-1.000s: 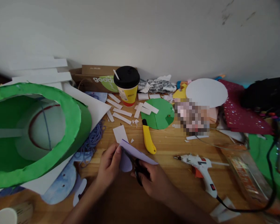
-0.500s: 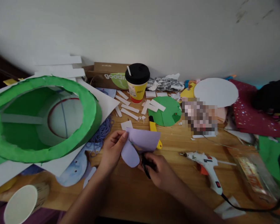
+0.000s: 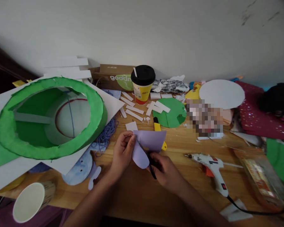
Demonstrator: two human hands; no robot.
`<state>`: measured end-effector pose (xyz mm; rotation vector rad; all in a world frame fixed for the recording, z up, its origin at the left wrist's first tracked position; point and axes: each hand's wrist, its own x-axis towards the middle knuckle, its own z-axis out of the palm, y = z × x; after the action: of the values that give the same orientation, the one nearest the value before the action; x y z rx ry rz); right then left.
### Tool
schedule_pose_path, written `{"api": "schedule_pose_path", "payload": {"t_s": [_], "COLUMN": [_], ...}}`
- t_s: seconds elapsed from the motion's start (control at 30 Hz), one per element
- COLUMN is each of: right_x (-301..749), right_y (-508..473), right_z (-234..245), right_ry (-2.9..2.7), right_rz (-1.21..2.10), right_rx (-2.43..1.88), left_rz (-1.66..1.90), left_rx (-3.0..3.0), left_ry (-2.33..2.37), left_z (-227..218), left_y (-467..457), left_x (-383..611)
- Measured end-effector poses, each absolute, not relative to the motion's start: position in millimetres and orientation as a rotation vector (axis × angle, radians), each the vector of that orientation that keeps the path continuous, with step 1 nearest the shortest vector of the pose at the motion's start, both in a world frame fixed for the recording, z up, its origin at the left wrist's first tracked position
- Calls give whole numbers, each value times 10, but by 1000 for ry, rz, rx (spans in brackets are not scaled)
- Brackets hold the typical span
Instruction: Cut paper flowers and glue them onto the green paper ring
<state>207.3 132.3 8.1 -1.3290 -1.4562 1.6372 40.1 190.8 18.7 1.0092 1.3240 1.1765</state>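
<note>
While left hand (image 3: pixel 122 152) pinches one purple sheet (image 3: pixel 152 139) | right hand (image 3: pixel 166 171) grips one scissors pair (image 3: pixel 152 171)

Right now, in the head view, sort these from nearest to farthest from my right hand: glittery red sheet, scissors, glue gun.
1. Scissors, held in the right hand.
2. Glue gun, lying to that hand's right.
3. Glittery red sheet, farther right and farther back.
</note>
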Motion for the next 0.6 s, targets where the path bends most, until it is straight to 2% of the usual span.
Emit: {"api": "schedule_pose_path", "payload": {"t_s": [0.6], "right_x": [2102], "right_y": [1334], "right_z": [73], "right_ry": [-1544], "right_rz": [1608], "right_rx": [-1367], "left_rz": [1054], "left_rx": [965], "left_ry": [1244], "left_z": [168], "left_y": [1969], "left_x": [318]}}
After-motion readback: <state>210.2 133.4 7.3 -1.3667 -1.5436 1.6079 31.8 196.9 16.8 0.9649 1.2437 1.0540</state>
